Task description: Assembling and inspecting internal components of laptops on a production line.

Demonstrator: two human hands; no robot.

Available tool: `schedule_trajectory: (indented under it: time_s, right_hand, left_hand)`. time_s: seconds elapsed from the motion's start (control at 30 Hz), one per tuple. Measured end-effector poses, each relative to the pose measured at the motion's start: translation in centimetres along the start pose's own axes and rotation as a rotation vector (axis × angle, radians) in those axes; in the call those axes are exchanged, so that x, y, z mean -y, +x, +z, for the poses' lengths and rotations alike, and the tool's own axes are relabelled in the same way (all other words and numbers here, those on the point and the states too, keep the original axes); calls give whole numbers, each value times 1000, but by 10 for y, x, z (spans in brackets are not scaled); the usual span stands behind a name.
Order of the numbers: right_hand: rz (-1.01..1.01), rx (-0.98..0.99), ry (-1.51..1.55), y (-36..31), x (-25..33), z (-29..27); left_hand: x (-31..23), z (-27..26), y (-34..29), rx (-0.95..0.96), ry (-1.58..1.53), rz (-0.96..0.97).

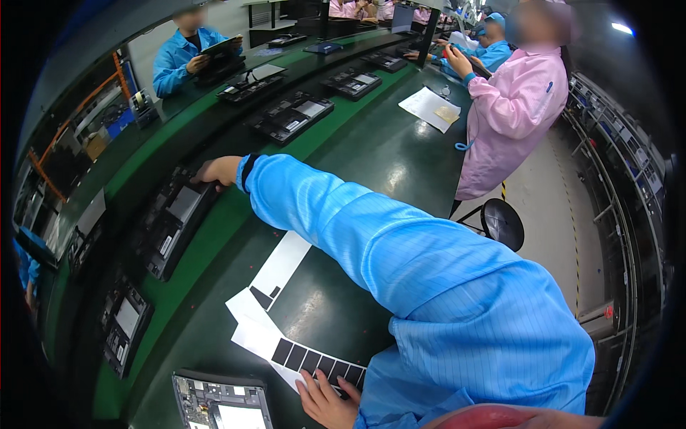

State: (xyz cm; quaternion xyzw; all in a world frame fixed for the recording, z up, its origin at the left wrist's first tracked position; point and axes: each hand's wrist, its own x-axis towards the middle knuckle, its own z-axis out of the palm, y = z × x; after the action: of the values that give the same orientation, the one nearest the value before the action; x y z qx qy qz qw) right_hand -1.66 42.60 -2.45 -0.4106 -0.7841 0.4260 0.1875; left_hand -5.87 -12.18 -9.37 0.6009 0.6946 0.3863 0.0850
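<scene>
My right arm stretches far across the bench to the left. My right hand [221, 171] is at the far corner of an opened laptop base [184, 207] on the green line, its fingers, partly blurred, closed over the edge. The base shows dark inner parts and a pale panel. Near the lower edge, my left hand [330, 404] lies with fingers apart on a white sheet of black rectangular stickers [312, 360]. Part of that sheet is hidden under the fingers and my blue sleeve.
Several more opened laptop bases, one [294, 116] beyond my reaching hand, line the green strip. Another laptop base [221, 400] sits at the bench's near left. A long white paper strip [282, 266] lies mid-bench. Beside a pink-clad person [516, 107] are papers [425, 107] and a black stool [501, 223].
</scene>
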Motion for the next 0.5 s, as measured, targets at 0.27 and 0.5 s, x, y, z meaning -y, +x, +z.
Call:
schedule_trajectory:
  time_s: [0.27, 0.5]
  right_hand:
    - [253, -350, 368, -79, 55, -21]
    - [247, -370, 673, -294, 38, -69]
  left_hand:
    - [-44, -34, 24, 102, 324, 147]
    - [-50, -34, 6, 128, 239, -19]
